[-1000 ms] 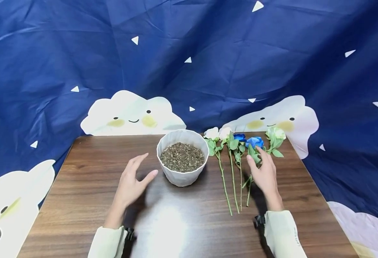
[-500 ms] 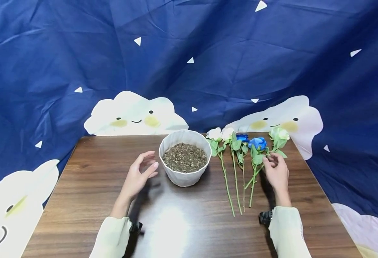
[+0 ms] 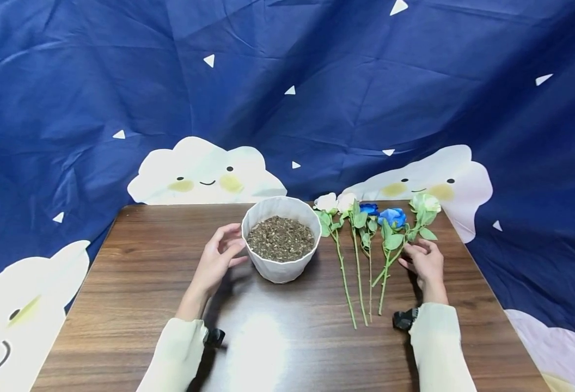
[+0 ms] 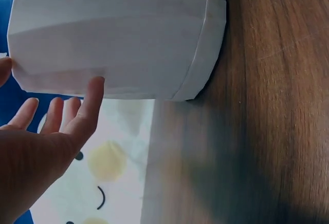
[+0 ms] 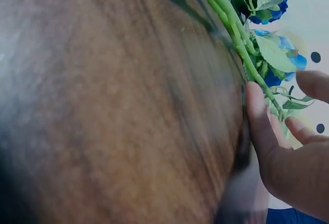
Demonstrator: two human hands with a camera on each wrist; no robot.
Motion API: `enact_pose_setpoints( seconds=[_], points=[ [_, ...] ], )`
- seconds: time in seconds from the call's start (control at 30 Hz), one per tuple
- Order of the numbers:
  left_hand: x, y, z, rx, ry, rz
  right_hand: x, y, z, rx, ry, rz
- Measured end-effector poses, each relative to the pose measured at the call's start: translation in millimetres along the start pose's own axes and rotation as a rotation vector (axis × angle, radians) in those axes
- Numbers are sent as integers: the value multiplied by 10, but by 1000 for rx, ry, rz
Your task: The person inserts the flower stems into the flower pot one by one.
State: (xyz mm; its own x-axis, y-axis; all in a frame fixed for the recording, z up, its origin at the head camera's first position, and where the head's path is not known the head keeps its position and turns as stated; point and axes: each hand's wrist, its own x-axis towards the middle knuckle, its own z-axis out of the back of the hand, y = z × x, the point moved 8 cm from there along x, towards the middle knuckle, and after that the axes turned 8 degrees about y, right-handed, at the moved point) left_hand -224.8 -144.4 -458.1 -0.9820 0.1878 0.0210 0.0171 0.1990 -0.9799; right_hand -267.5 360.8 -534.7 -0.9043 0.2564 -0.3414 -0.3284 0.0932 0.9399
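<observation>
A pale pot (image 3: 281,269) of dark soil (image 3: 280,239) stands near the back of the wooden table. My left hand (image 3: 219,256) is at the pot's left side, fingers at its wall and loosely bent. In the left wrist view, one fingertip of the left hand (image 4: 46,147) lies right against the pot's white wall (image 4: 108,34). My right hand (image 3: 426,264) is by the stem of the greenish-white rose (image 3: 424,203) at the far right. In the right wrist view, the right hand (image 5: 293,157) has thumb and fingers spread on either side of the green stem (image 5: 244,52).
Left of the right hand lie a blue rose (image 3: 392,218), a darker blue rose (image 3: 368,209) and two white roses, one of them a white rose (image 3: 325,202) nearest the pot. A blue cloth (image 3: 287,109) with clouds hangs behind the table (image 3: 145,283).
My left hand has moved right and up to the pot's side. The right hand has moved from above the blue rose to the right, down beside the greenish-white rose's stem.
</observation>
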Motion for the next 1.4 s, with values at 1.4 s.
enact_pose_setpoints(
  seconds=[1.4],
  points=[
    [70, 7, -22, 5, 3, 14, 27, 137, 50, 67, -63, -38]
  ],
)
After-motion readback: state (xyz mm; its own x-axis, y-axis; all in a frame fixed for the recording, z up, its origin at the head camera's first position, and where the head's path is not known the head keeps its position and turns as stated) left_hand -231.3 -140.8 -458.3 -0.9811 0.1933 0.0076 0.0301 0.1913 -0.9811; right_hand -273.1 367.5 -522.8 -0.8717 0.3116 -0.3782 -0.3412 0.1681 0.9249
